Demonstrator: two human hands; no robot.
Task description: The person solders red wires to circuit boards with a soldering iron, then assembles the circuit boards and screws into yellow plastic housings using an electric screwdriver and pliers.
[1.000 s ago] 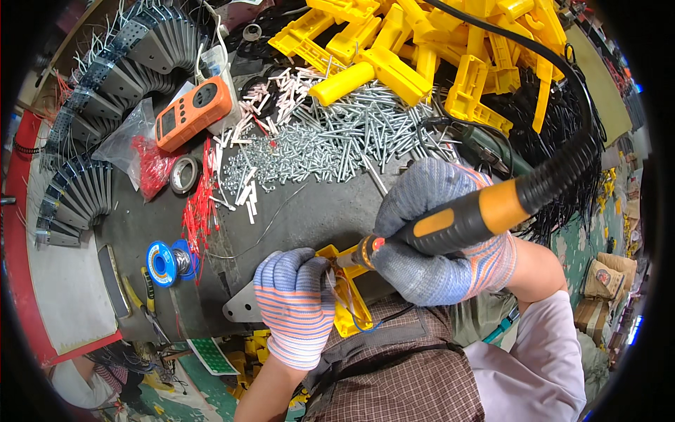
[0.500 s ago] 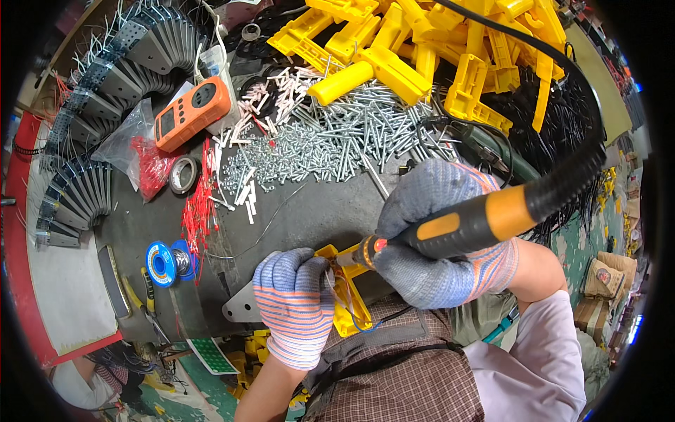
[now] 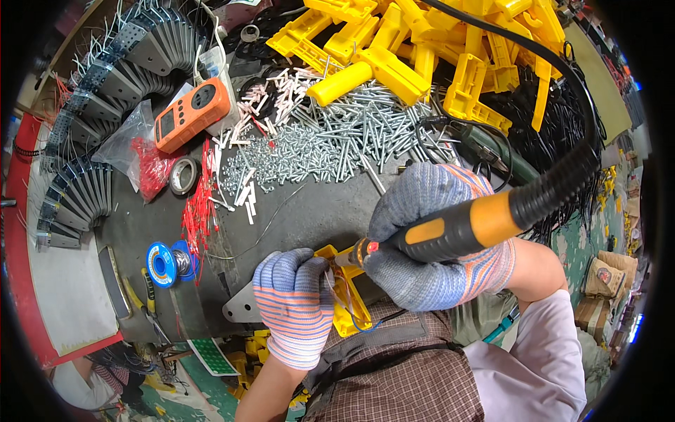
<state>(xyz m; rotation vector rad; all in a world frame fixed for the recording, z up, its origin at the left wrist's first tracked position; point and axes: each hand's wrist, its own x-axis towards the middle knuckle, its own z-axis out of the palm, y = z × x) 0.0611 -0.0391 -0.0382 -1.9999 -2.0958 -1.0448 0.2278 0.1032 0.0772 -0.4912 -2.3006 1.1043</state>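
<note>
My left hand (image 3: 292,299), in a striped knit glove, is closed on the left side of a yellow plastic housing (image 3: 349,323) at the table's near edge. Thin wires (image 3: 342,287) run through the housing, and a blue one loops out at its lower end. In my right hand (image 3: 422,285), gloved alike, is a corded black and orange electric screwdriver (image 3: 453,228). Its nose points left and down into the housing, close to my left fingertips. Those fingers hide the very tip and whatever it touches. A grey metal plate (image 3: 241,307) with holes lies left of my left hand.
Beyond my hands lie heaped screws (image 3: 337,133), yellow housings (image 3: 394,70) and a green power tool (image 3: 517,165). At the left are an orange meter (image 3: 193,114), black tape (image 3: 184,176), a solder spool (image 3: 162,264), pliers (image 3: 150,302) and rows of metal plates (image 3: 77,190).
My right hand and the electric screwdriver have shifted slightly left, and the nose sits closer to my left fingertips. My left hand and the yellow housing look unmoved.
</note>
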